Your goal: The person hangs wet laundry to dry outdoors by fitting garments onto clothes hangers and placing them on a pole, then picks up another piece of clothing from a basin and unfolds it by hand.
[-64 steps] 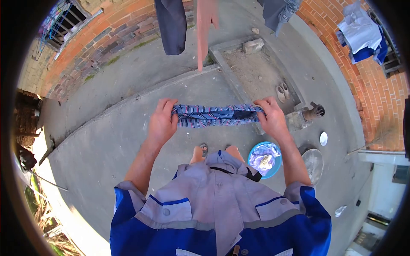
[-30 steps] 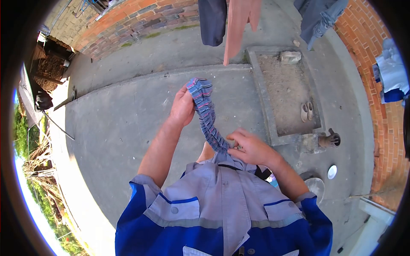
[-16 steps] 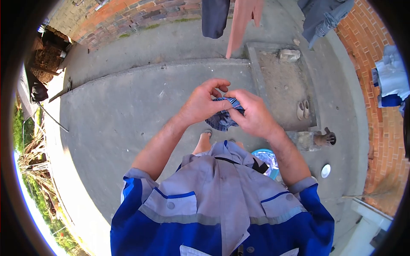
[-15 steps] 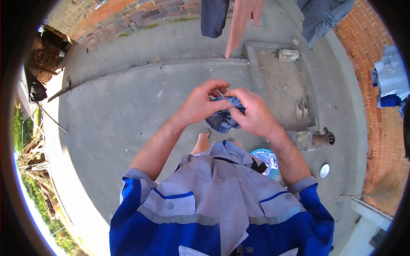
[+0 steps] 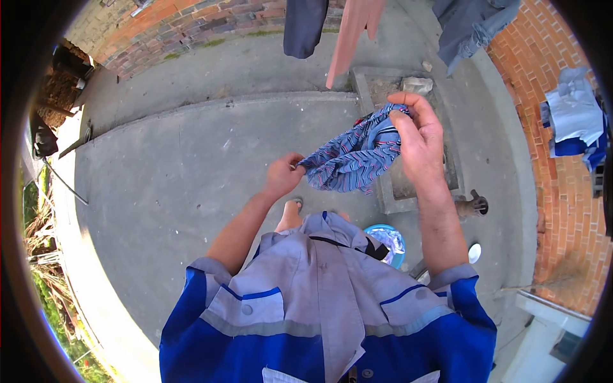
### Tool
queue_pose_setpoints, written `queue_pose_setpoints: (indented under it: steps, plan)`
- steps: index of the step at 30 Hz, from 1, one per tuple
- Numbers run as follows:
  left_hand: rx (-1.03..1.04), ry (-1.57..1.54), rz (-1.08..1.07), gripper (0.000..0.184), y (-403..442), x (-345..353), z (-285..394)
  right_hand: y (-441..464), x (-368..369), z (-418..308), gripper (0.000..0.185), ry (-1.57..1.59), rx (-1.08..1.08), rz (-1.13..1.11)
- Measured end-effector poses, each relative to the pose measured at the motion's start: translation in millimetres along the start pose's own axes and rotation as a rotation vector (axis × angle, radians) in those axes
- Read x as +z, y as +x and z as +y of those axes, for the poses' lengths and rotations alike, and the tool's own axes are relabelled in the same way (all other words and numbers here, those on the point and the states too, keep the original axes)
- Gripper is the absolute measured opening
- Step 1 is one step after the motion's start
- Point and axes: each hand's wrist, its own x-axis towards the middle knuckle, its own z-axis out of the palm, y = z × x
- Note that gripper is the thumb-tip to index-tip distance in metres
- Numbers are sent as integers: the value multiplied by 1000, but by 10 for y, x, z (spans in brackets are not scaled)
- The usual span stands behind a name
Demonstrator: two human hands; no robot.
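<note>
A blue garment (image 5: 354,153) with a fine striped, zigzag pattern hangs stretched between my two hands in front of me. My left hand (image 5: 284,175) pinches its lower left end. At the upper right end, my right hand (image 5: 421,134) grips the cloth's edge between thumb and fingers, held higher and farther out than the left. The cloth sags in loose folds between them; its exact kind of garment cannot be made out. Below, near my feet, a blue basin (image 5: 397,255) holds wet-looking light cloth (image 5: 387,240).
Dark trousers (image 5: 305,29), a pink garment (image 5: 355,38) and grey-blue trousers (image 5: 476,32) hang ahead. More clothes (image 5: 575,115) hang by the brick wall (image 5: 511,70) on the right. A low concrete border (image 5: 399,205) encloses a patch holding a stone block (image 5: 417,85). A white dish (image 5: 474,253) lies on the ground.
The bunched cloth has been spread out. My right hand has moved up and right with one end, my left hand down and left with the other.
</note>
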Motion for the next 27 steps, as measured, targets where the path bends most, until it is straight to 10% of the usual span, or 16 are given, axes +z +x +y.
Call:
queue_pose_setpoints:
  steps: [7,13,19,24,27]
  plan:
    - [-188,-213,94,32,117,-700,220,101,-294,354,25,-146,37,56]
    - [253,66,322,36,59,-1021,458,98,-355,563,28,-591,-99,20]
    - [296,669,-141,44,-211,-849,619,44,-218,398,26,-496,-247,-267]
    - [626,-39,-52,46,-266,-537,1511,-49,120,221,28,-472,-415,-489]
    - [343,-144,-222,39,-201,-457,1691,-41,157,244,29,-436,-425,-397]
